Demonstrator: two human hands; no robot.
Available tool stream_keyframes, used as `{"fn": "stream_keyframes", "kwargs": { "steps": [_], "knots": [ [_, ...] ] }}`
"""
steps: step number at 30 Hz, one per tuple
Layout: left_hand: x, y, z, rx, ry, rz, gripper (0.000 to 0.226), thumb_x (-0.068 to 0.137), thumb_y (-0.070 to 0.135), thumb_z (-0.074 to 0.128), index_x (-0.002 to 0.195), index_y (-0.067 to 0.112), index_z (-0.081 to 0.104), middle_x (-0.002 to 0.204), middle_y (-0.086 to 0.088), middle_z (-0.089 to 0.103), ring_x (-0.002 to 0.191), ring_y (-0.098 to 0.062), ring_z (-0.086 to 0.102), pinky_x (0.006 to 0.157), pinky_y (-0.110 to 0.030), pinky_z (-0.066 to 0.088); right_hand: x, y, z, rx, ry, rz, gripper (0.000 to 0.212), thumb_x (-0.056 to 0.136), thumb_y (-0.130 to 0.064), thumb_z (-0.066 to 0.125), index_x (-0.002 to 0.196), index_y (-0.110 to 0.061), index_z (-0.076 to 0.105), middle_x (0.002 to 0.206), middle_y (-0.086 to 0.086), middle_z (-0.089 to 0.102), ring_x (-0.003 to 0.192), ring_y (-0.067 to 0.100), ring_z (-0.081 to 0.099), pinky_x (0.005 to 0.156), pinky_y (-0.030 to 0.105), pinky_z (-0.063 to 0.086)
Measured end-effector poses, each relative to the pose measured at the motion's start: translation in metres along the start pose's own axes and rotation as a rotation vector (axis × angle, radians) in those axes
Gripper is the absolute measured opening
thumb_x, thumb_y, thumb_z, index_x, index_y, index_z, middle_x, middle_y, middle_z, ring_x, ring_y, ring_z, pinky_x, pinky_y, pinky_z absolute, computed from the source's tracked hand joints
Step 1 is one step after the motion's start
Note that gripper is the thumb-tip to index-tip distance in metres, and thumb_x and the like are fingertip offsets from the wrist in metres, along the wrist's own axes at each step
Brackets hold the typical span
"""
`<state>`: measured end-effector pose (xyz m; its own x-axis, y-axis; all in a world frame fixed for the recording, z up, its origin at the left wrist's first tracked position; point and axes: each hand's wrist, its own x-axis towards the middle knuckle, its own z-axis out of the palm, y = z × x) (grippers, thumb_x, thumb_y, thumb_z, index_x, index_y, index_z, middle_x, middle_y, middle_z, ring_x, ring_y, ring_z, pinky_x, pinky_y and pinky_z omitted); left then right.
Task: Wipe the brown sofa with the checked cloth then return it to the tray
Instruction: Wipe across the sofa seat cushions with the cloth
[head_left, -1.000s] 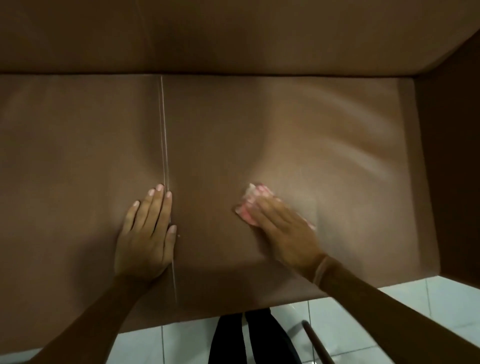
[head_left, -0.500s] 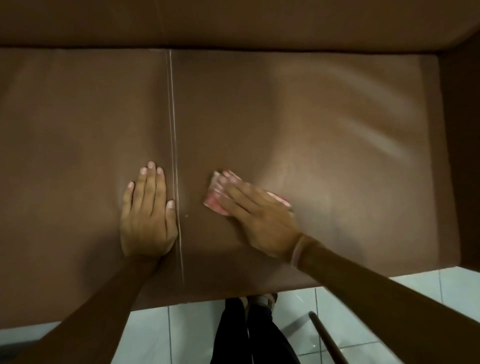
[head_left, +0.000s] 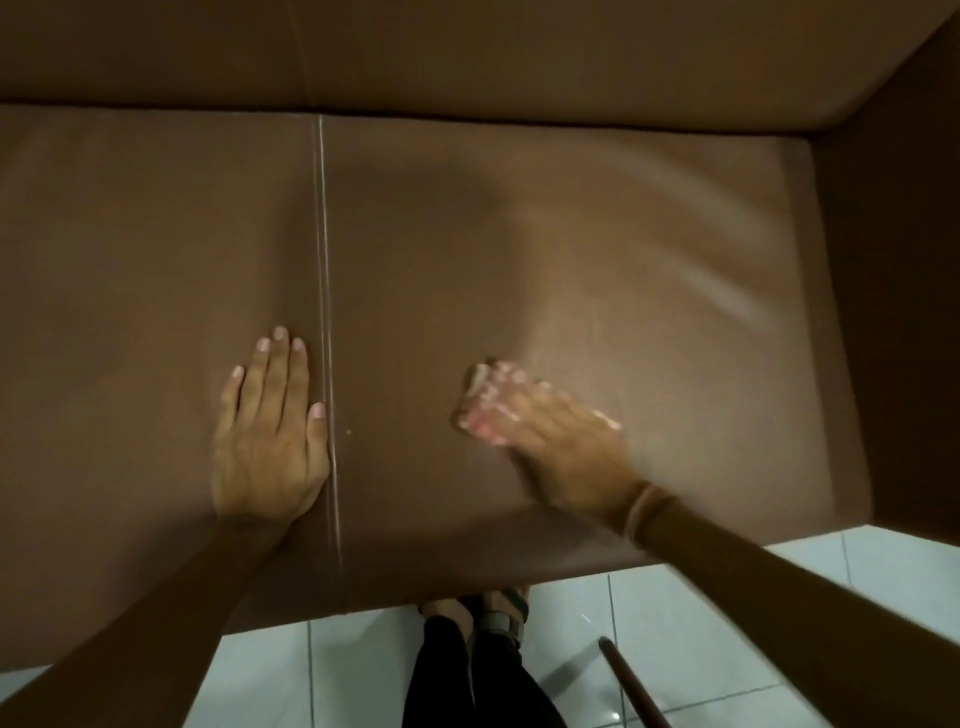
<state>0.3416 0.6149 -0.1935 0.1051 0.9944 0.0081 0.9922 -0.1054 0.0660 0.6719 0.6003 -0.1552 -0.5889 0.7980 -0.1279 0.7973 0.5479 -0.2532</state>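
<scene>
Your left hand lies flat, fingers spread, empty, bracing you on the sofa beside the seam. Your right hand presses the cloth flat against the right cushion to wipe.

floor: pale glossy tiles | dim light | wooden stick lower right

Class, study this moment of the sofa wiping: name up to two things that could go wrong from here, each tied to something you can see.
1. The checked cloth is bunched small under the right hand; it may slip free, leaving bare fingers rubbing the brown sofa.
2. The left hand lies flat beside the seam; the seat under it could stay unwiped.
The tray is out of view, so the return cannot be judged.
</scene>
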Motion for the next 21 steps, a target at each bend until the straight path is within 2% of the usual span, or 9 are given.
{"fn": "stream_keyframes", "kwargs": {
  "steps": [2, 3, 5, 7, 9, 11, 14, 18, 21],
  "knots": [
    [0.000, 0.000, 0.001, 0.007, 0.003, 0.003, 0.064, 0.105, 0.029, 0.026, 0.162, 0.000, 0.025, 0.171, -0.019, 0.027, 0.159, -0.032, 0.027, 0.130, -0.050, 0.024, -0.020, 0.060, -0.020, -0.059, 0.043, 0.203, 0.055, 0.100, -0.011, 0.057, 0.155, -0.012, 0.051, 0.162, 0.023, 0.048, 0.154, 0.040, 0.043, 0.137, 0.042, 0.017],
    [0.000, 0.000, 0.002, 0.008, 0.013, 0.006, 0.064, 0.105, 0.029, 0.026, 0.162, -0.001, 0.026, 0.170, -0.019, 0.027, 0.159, -0.032, 0.028, 0.130, -0.050, 0.025, -0.019, 0.090, -0.032, -0.077, 0.080, 0.358, 0.057, 0.101, -0.004, 0.057, 0.157, -0.009, 0.050, 0.165, 0.027, 0.042, 0.156, 0.044, 0.039, 0.136, 0.050, 0.022],
    [-0.002, -0.001, 0.005, 0.025, 0.036, 0.013, 0.064, 0.106, 0.029, 0.025, 0.162, -0.001, 0.026, 0.170, -0.020, 0.028, 0.159, -0.033, 0.028, 0.129, -0.051, 0.026, 0.007, 0.135, -0.051, -0.044, 0.112, 0.606, 0.064, 0.104, 0.001, 0.047, 0.165, -0.006, 0.031, 0.175, 0.026, 0.018, 0.165, 0.043, 0.015, 0.136, 0.056, 0.017],
    [-0.003, -0.001, 0.007, 0.031, 0.041, 0.019, 0.064, 0.105, 0.029, 0.025, 0.162, -0.001, 0.026, 0.170, -0.020, 0.027, 0.159, -0.033, 0.028, 0.129, -0.051, 0.026, 0.052, 0.132, -0.049, -0.033, 0.154, 0.742, 0.067, 0.107, -0.007, 0.038, 0.169, -0.007, 0.014, 0.179, 0.022, 0.004, 0.168, 0.039, 0.000, 0.138, 0.049, 0.008],
    [-0.003, 0.000, 0.006, 0.035, 0.038, 0.019, 0.065, 0.104, 0.029, 0.025, 0.163, 0.001, 0.025, 0.171, -0.019, 0.026, 0.159, -0.033, 0.026, 0.129, -0.051, 0.024, 0.083, 0.089, -0.028, -0.058, 0.201, 0.650, 0.070, 0.104, -0.013, 0.044, 0.169, -0.006, 0.018, 0.178, 0.021, 0.010, 0.168, 0.036, 0.007, 0.138, 0.046, 0.011],
    [-0.002, 0.001, 0.003, 0.023, 0.042, 0.017, 0.065, 0.103, 0.028, 0.025, 0.163, 0.001, 0.024, 0.171, -0.019, 0.025, 0.159, -0.033, 0.026, 0.130, -0.051, 0.024, 0.068, 0.027, 0.001, -0.096, 0.220, 0.313, 0.075, 0.095, -0.015, 0.062, 0.164, -0.003, 0.035, 0.174, 0.021, 0.029, 0.165, 0.036, 0.024, 0.138, 0.046, 0.021],
    [0.000, 0.001, 0.000, 0.002, 0.044, 0.021, 0.066, 0.103, 0.027, 0.026, 0.162, 0.000, 0.026, 0.171, -0.019, 0.026, 0.159, -0.033, 0.027, 0.129, -0.052, 0.025, -0.026, 0.002, 0.013, 0.015, 0.032, 0.063, 0.089, 0.091, -0.010, 0.067, 0.169, -0.022, 0.024, 0.179, 0.009, 0.015, 0.169, 0.018, 0.002, 0.140, 0.034, 0.001],
    [-0.001, -0.004, 0.009, 0.013, 0.077, 0.013, 0.066, 0.102, 0.029, 0.027, 0.162, 0.002, 0.028, 0.170, -0.017, 0.029, 0.159, -0.030, 0.028, 0.129, -0.050, 0.025, -0.059, 0.094, -0.009, 0.025, 0.083, 0.224, 0.059, 0.103, -0.016, 0.050, 0.161, -0.023, 0.039, 0.170, 0.017, 0.039, 0.161, 0.036, 0.034, 0.127, 0.063, 0.037],
    [0.000, -0.006, 0.016, 0.022, 0.069, 0.031, 0.065, 0.105, 0.032, 0.025, 0.164, 0.005, 0.023, 0.172, -0.014, 0.025, 0.160, -0.027, 0.024, 0.131, -0.047, 0.022, -0.012, 0.099, -0.021, 0.171, 0.220, 0.554, 0.069, 0.097, -0.011, 0.039, 0.165, -0.015, 0.033, 0.175, 0.021, 0.026, 0.165, 0.038, 0.021, 0.133, 0.061, 0.026]
  ]
}}
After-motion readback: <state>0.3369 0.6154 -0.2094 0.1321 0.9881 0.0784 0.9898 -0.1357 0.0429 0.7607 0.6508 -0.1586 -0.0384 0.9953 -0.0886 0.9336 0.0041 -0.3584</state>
